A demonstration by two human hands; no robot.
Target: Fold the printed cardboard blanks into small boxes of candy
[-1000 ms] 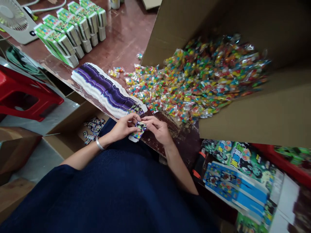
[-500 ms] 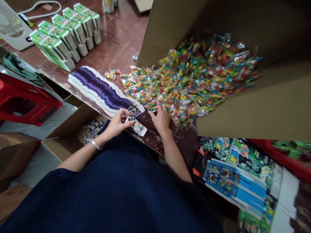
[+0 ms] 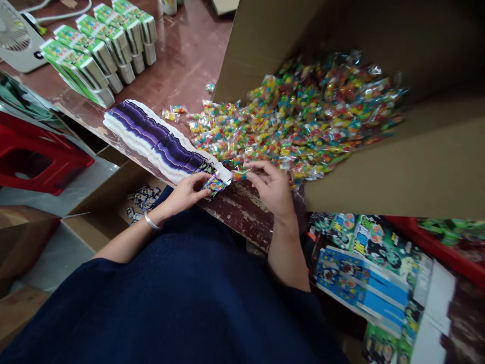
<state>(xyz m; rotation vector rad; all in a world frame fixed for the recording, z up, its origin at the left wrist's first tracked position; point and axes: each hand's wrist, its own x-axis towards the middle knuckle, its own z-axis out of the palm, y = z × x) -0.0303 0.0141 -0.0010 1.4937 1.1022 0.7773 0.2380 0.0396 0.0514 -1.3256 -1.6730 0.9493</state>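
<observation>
I see my left hand [image 3: 184,192] at the near edge of the tabletop [image 3: 182,65]. Its grip is clamped on a small purple carton [image 3: 215,183], thumb on top, with the white end pointing right. My right hand [image 3: 273,188] is just beside it, grip pinched together on a candy packet [image 3: 240,175] held right at that white end; I cannot tell whether packet and carton touch. Just beyond the right hand lies a heap of candy packets [image 3: 303,116], spilling from a big cardboard box [image 3: 397,167] that lies on its side. Left of the heap, a row of flat purple cartons [image 3: 151,136] runs toward the far left. Green boxes [image 3: 94,50] stand farther back, and a white fan [image 3: 15,35] sits in the far left corner. Below the tabletop edge, near my left wrist, an open box [image 3: 113,189] holds small dark packs.
</observation>
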